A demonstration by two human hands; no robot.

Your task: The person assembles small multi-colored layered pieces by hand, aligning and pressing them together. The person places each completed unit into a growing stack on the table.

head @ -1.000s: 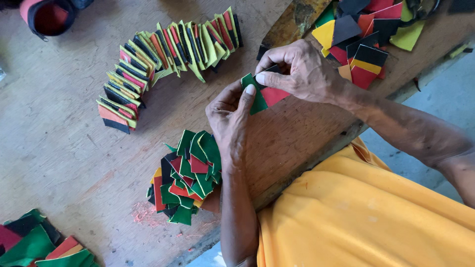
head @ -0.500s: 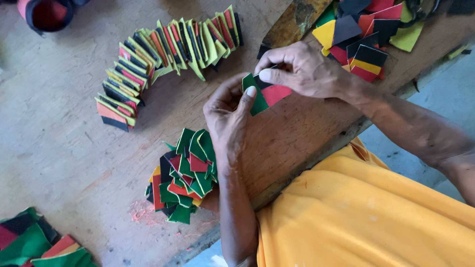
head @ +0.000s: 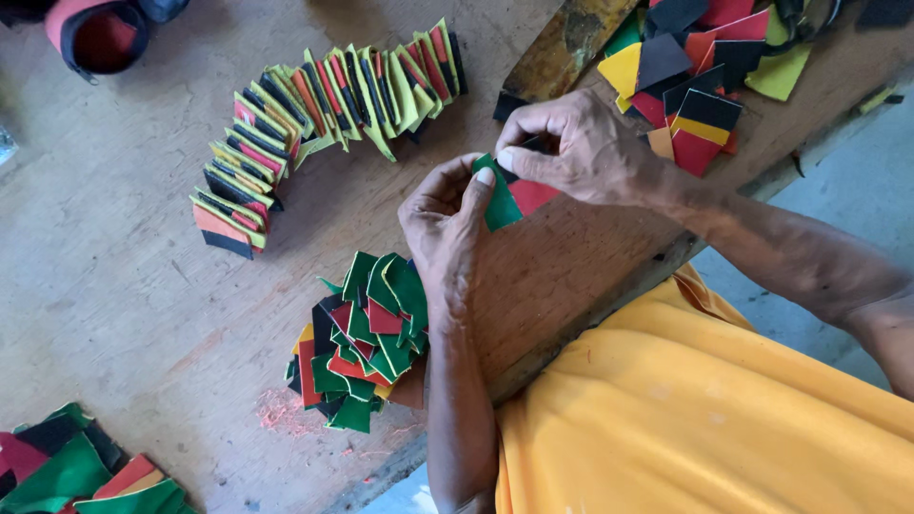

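Both my hands meet over a wooden table [head: 114, 286]. My left hand [head: 447, 224] pinches the green end of a small cloth piece [head: 509, 198] with green, black and red parts. My right hand [head: 581, 148] grips the same piece from above, its fingers curled over the black and red part. Just below my left wrist lies a loose heap of green, red and black cloth pieces [head: 362, 338]. A curved row of stacked sewn pieces [head: 314, 105] in yellow, red, black and green fans across the table beyond my hands.
A pile of flat cloth squares [head: 705, 67] in yellow, red, black and green lies at the upper right beside a worn wooden board [head: 566, 43]. More green and red cloth [head: 67, 471] sits at the lower left. A red and black round object [head: 95, 33] rests at the top left.
My hands stay together on the cloth piece; the fingers have shifted slightly along it. Nothing else on the table has moved.
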